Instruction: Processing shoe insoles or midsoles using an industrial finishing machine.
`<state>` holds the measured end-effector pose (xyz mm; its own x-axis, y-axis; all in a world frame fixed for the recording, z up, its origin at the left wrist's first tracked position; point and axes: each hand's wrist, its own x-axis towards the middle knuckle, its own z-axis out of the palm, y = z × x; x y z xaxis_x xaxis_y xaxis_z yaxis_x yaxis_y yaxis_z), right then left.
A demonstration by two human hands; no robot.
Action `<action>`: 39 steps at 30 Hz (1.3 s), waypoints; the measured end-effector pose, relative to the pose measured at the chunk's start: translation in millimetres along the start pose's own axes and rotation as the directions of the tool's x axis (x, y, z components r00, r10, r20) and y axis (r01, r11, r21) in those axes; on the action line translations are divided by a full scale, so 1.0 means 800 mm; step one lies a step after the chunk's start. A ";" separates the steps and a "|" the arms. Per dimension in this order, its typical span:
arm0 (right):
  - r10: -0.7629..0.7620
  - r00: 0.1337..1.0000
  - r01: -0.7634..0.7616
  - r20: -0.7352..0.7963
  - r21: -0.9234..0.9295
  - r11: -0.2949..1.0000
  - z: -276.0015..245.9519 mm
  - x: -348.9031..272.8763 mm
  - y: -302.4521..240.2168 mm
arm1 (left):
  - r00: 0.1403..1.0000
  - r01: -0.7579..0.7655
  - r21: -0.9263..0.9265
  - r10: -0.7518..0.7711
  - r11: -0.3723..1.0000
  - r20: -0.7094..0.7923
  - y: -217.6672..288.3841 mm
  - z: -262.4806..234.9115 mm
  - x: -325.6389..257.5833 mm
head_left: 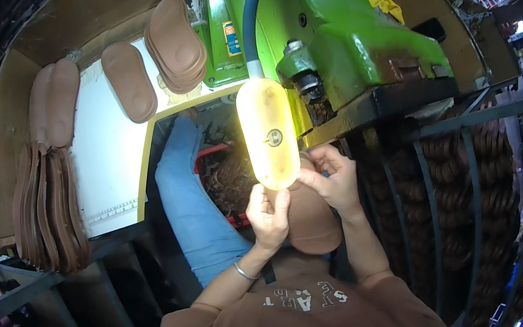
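A brown shoe sole [310, 220] is held flat in front of me by both hands, under the head of a green machine [351, 42]. My left hand [269, 213] grips the sole's left edge. My right hand [330, 177] grips its upper right edge, close to the machine's dark base plate [381, 105]. A glowing yellow lamp [268, 132] on a blue-grey hose hangs just above the hands and hides the sole's far end.
More brown soles lie on a white board [109, 159]: a stack [175, 44] at the top, single soles [129, 82], a row on edge [48, 209] at left. My blue-trousered leg [193, 201] is below. Stacked brown soles [487, 177] fill metal racks on the right.
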<state>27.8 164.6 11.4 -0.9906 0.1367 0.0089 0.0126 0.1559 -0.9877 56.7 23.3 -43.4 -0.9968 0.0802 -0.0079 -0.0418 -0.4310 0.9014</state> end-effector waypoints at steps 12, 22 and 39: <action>0.069 0.880 -0.022 0.470 -0.105 0.994 0.046 -0.035 0.019 | 0.834 -0.293 -0.276 0.104 0.916 -0.542 0.046 -0.144 0.055; 0.106 0.989 -0.102 -0.106 0.048 0.994 0.026 -0.042 0.011 | 0.904 -0.269 0.030 0.263 0.963 -0.338 0.076 -0.170 0.057; -0.020 0.998 0.032 -0.061 0.201 0.979 0.082 0.010 0.015 | 0.975 0.180 0.207 -0.146 0.962 -0.170 0.142 -0.263 -0.029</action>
<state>10.8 103.7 -10.2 -0.9805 0.1926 0.0382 -0.0466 -0.0392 -0.9981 60.9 -216.4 -32.1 -0.9770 -0.0117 -0.2128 -0.2055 -0.2138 0.9550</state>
